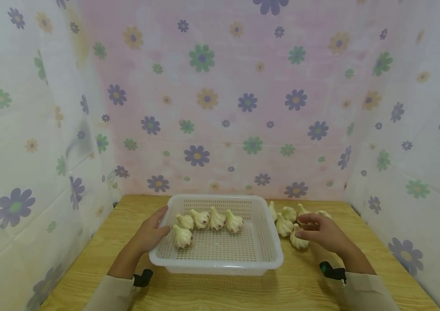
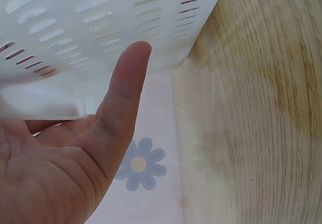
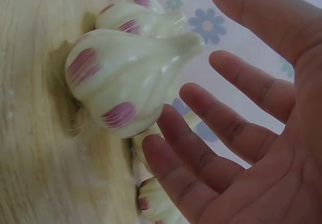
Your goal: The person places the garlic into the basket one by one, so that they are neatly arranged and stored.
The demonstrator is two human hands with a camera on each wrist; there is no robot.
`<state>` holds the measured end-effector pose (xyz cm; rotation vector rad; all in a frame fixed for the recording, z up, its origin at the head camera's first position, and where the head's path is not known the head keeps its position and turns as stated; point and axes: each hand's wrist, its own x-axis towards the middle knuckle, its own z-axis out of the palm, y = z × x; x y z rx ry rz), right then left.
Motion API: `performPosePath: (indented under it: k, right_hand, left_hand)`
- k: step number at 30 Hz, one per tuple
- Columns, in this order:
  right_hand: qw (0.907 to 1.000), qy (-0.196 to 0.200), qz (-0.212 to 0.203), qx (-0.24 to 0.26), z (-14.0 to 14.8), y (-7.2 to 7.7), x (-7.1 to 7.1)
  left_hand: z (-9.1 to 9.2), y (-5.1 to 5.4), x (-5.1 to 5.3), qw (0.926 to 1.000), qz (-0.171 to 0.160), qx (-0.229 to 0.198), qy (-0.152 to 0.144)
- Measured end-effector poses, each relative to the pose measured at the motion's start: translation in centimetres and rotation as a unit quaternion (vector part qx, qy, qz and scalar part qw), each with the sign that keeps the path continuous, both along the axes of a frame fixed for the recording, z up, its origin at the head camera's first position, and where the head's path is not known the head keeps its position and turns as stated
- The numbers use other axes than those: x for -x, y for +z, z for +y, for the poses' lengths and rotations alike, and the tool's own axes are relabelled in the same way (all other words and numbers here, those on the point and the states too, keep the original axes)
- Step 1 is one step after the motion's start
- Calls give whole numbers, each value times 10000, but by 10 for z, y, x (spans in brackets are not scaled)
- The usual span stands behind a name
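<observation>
A white plastic basket (image 1: pixel 220 264) with slotted walls sits on the table, several garlic bulbs (image 1: pixel 217 219) grouped toward its back left. My left hand (image 1: pixel 147 233) holds the basket's left rim, thumb over the edge. One long finger (image 2: pixel 126 78) lies along the outer slotted wall in the left wrist view. To the right of the basket, several more garlic bulbs lie in a loose cluster. My right hand (image 1: pixel 322 233) is over this cluster, fingers spread and slightly bent. Its fingertips are beside the nearest garlic bulb (image 3: pixel 126 83), with nothing gripped.
The wooden table (image 1: pixel 301 285) runs back to a flower-print curtain (image 1: pixel 227 129), which also hangs along both sides. A black wrist device (image 1: pixel 332 271) is on the right wrist, another (image 1: pixel 143 278) on the left.
</observation>
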<state>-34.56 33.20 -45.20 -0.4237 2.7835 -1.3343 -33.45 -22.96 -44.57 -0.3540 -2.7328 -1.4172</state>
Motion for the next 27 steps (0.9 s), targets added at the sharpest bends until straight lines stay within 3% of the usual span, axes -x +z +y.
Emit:
performPosePath:
  k: [11,17,27]
  right_hand:
    - [9998,110,-136,-127,5,-12,5]
    - [9988,229,-438,-7,5,-16,6]
    - [9979,130,-628,3,7,-18,3]
  left_hand:
    - [1,1,-1,10000,-28,5,8]
    - [0,2,-2,9999,-13,144,43]
    - [2,2,-3,9999,-64,100,13]
